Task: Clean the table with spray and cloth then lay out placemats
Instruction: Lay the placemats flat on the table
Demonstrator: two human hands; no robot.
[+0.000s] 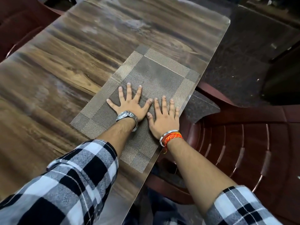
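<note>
The woven placemat (155, 82) lies flat along the right edge of the surface (73, 65), its long side running with that edge, in front of the brown plastic chair (243, 143), likely to mark a seat. The left hand (132, 103) and right hand (164, 118) both rest on it, released, fingers spread, palms down, grasping nothing; they seem to press it smooth and square it up. No spray or cloth shows, so cleaning looks done

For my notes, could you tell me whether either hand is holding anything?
Nothing is held: the left hand and right hand press flat, fingers spread, on the placemat.
</note>
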